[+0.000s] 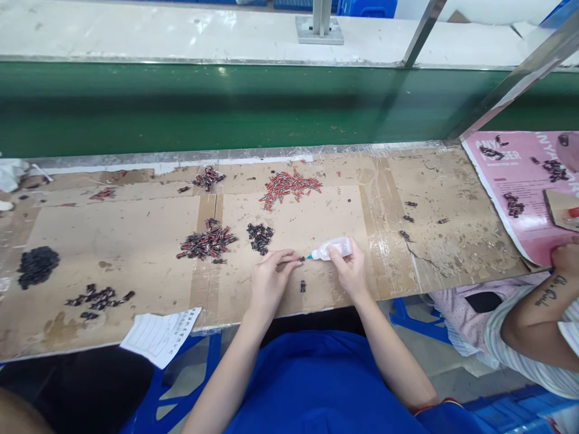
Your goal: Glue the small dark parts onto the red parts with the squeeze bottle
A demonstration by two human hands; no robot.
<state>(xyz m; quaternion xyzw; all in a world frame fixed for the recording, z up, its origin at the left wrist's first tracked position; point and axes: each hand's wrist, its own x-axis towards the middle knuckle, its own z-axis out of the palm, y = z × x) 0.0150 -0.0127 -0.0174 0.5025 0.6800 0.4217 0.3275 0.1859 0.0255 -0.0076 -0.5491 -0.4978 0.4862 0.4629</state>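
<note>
Near the front edge of the cardboard-covered table (149,235), a clear squeeze bottle (332,248) was held nearly level, its teal tip (309,257) pointing left at a small dark piece (302,259). Whether tip and piece touched was too small to tell. The right hand (351,268) had its fingers closed around the bottle; the left hand (270,278) had thumb and fingers pinched together on the piece, with hardly any gap between them. A lone dark piece (303,286) lay between the hands, closer to the body. Just beyond the left hand sat a small black pile (260,239), with a red-and-black pile (207,241) to its left and a spread of red pieces (292,187) farther back. Toward the left end were a black heap (38,267) and some scattered dark pieces (100,298), while a printed paper (161,334) hung over the near edge. Well off to the right, a pink sheet (506,181) carried small dark clusters, with another person's forearm (538,313) beside it. Behind everything ran a long green strip (226,108)
</note>
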